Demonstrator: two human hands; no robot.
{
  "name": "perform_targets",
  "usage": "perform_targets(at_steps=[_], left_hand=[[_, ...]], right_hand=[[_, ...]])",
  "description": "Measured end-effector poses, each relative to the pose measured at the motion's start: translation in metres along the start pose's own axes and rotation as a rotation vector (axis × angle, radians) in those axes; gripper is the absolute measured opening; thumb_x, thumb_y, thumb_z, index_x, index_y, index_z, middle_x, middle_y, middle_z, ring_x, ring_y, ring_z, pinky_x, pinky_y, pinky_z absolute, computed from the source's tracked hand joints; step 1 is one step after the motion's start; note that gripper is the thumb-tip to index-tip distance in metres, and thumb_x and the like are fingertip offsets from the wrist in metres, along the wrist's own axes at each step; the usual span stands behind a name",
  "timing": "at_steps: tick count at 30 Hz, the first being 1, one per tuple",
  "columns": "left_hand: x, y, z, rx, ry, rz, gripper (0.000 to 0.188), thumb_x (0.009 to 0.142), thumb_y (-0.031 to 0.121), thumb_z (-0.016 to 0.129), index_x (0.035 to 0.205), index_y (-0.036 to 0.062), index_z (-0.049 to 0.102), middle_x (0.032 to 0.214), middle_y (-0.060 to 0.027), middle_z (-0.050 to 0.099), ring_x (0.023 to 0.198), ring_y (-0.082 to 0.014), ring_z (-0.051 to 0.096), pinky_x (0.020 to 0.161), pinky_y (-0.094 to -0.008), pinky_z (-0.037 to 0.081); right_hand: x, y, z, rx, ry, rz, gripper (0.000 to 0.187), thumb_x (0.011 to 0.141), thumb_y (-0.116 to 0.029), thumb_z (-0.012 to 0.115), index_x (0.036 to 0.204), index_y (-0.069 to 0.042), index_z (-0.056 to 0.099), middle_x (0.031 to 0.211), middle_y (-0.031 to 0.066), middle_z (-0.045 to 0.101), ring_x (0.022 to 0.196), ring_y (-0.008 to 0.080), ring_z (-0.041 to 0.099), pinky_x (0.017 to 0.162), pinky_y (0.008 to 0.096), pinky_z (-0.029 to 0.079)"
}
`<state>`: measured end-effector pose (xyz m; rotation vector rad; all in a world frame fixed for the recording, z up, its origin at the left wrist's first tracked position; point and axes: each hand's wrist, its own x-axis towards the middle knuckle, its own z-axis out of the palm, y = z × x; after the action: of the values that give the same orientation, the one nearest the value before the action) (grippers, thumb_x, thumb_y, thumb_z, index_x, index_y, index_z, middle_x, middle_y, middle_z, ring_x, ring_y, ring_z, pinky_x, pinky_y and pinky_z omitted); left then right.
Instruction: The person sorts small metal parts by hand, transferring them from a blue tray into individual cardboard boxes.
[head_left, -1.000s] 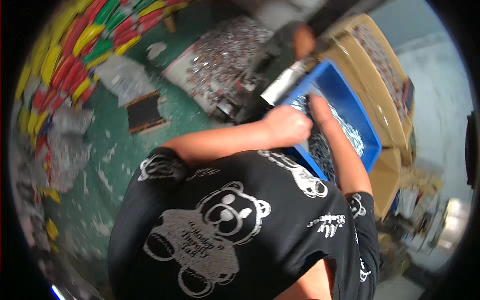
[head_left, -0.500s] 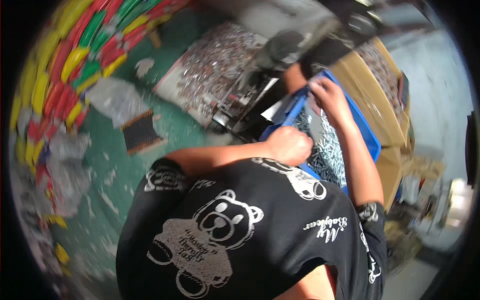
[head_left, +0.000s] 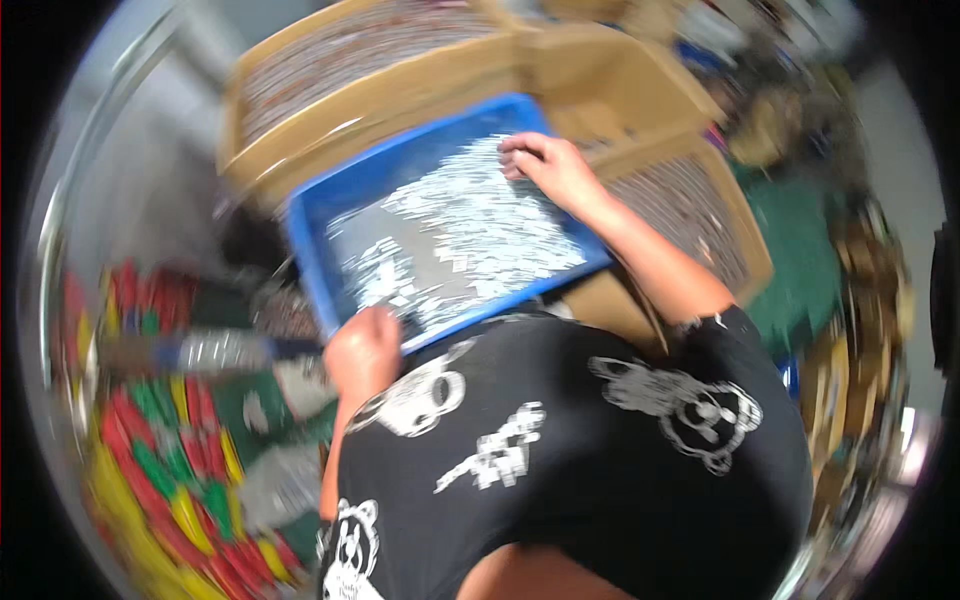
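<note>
A blue plastic tray holds a spread of many small, slim, shiny metal pieces, and a bare grey patch of its bottom shows among them. My left hand is closed at the tray's near left corner, overlapping the rim. Blur and the hand itself hide what its fingers grip, if anything. My right hand reaches over the far right part of the tray, just above the metal pieces. Its fingers are slightly bent and apart, and nothing shows in them.
Beyond the tray stands a cardboard box of stacked thin pieces. Another open carton is at the far right, and a box of similar thin pieces is beside my right forearm. Red, green and yellow bundles lie at lower left.
My view has swung right, so the tray and boxes now appear further left and the coloured bundles at lower left. My right hand now shows over the metal pieces with fingers apart.
</note>
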<state>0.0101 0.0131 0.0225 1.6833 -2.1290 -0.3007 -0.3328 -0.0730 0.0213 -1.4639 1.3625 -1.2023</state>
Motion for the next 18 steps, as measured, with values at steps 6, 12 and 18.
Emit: perform_targets(at_steps=[6, 12, 18], left_hand=[[0.007, 0.002, 0.005, 0.067, 0.003, 0.023, 0.023, 0.094, 0.024, 0.06, 0.085, 0.0035, 0.066, 0.072, -0.021, 0.059, 0.065, -0.0422, 0.057, 0.058, -0.0455, 0.044], [0.009, 0.012, 0.009, 0.078, 0.03, 0.072, 0.022, 0.095, 0.021, 0.059, 0.086, 0.0021, 0.065, 0.071, -0.0201, 0.059, 0.062, -0.0412, 0.055, 0.056, -0.0445, 0.043], [0.005, 0.005, 0.01, 0.093, 0.025, 0.07, 0.021, 0.095, 0.02, 0.059, 0.086, 0.0021, 0.066, 0.069, -0.0195, 0.058, 0.06, -0.0385, 0.055, 0.055, -0.0436, 0.043]], right_hand=[[-0.136, 0.098, -0.21, -0.201, 0.775, 0.248, 0.025, 0.092, -0.012, 0.055, 0.112, -0.001, 0.067, 0.094, 0.0163, 0.072, 0.085, 0.0241, 0.071, 0.079, 0.0361, 0.056], [-0.198, 0.201, -0.232, -0.988, 0.633, 0.464, 0.028, 0.088, -0.012, 0.057, 0.114, -0.007, 0.066, 0.109, 0.022, 0.067, 0.1, 0.0414, 0.064, 0.088, 0.0453, 0.053], [-0.159, 0.22, -0.216, -1.206, 0.648, 0.507, 0.023, 0.083, -0.002, 0.059, 0.105, -0.002, 0.063, 0.111, 0.0251, 0.058, 0.097, 0.0436, 0.062, 0.084, 0.0487, 0.053]])
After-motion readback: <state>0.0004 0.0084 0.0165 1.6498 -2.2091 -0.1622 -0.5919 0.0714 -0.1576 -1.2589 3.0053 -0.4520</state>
